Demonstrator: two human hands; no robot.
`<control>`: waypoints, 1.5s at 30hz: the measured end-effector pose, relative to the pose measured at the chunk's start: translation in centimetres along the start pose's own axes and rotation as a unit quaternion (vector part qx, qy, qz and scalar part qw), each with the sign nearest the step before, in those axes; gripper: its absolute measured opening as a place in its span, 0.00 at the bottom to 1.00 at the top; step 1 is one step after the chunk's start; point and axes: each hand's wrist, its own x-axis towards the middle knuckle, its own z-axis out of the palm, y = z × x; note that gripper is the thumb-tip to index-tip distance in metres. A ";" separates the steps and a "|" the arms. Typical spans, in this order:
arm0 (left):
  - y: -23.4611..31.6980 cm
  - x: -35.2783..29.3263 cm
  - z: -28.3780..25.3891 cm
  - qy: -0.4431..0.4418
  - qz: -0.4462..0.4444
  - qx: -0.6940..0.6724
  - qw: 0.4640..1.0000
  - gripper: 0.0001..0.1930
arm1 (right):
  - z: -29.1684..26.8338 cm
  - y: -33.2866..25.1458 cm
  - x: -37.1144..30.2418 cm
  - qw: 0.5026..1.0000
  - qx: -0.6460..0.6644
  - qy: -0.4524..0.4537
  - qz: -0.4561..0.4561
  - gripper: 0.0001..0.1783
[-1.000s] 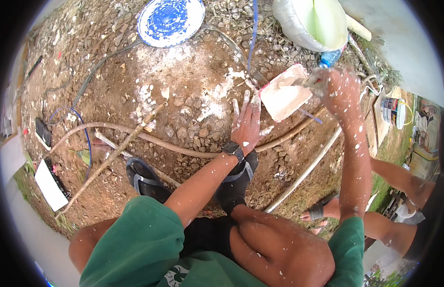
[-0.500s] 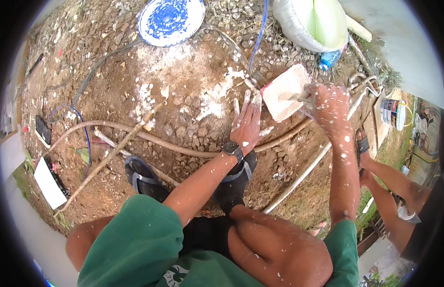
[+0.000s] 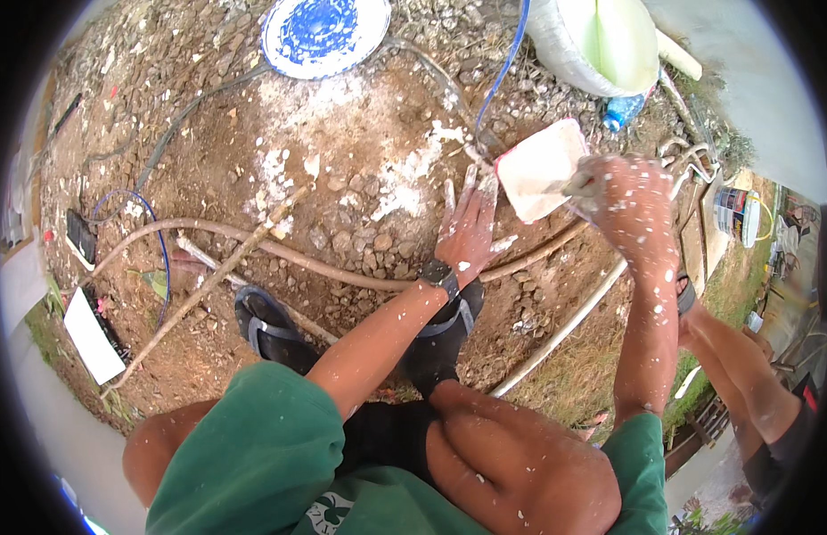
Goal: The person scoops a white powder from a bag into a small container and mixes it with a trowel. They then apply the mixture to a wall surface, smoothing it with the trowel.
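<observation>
A squarish white tub point(image 3: 529, 178) with a pinkish edge and white stuff inside tilts on the dirt. My right hand point(image 3: 626, 201), flecked with white, is closed around the handle of a small tool point(image 3: 556, 187) that reaches into the tub. Its kind is hard to tell, as my fist covers much of it. Beside the tub's left edge, my left hand point(image 3: 464, 234) has its fingers stretched out and coated white at the tips. Whether those fingers touch the tub I cannot tell. A dark watch point(image 3: 438, 278) circles my left wrist.
A blue-and-white speckled plate point(image 3: 326, 37) lies beyond. At the far right are a white sack point(image 3: 565, 53) and a blue plastic bottle point(image 3: 623, 111). A brown hose point(image 3: 342, 275), a stick point(image 3: 226, 272) and a pale pipe point(image 3: 565, 325) cross the ground. Another person's legs point(image 3: 734, 374) are at right.
The tool has shifted slightly within the tub, with my right hand still around it. My left hand keeps its place by the tub. The other person's legs have moved a little.
</observation>
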 end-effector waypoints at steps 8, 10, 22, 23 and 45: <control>-0.2 0.1 0.5 -0.024 -0.027 0.002 0.999 0.48 | 0.3 -2.6 2.1 0.998 0.017 0.031 -0.054 0.05; -0.2 0.2 0.4 -0.022 -0.027 0.023 0.999 0.50 | 0.0 -2.3 2.5 0.992 0.019 0.095 -0.081 0.05; -0.1 0.4 0.4 0.007 -0.046 0.021 0.999 0.55 | 1.1 -1.2 4.0 0.982 -0.012 0.176 -0.062 0.05; 0.0 0.3 0.4 -0.012 -0.058 0.029 0.998 0.55 | 0.9 -1.0 3.9 0.984 -0.013 0.173 -0.049 0.04; 0.2 0.5 -0.2 0.062 -0.021 0.000 0.998 0.60 | 7.7 -0.4 -3.3 0.975 0.094 0.201 0.003 0.18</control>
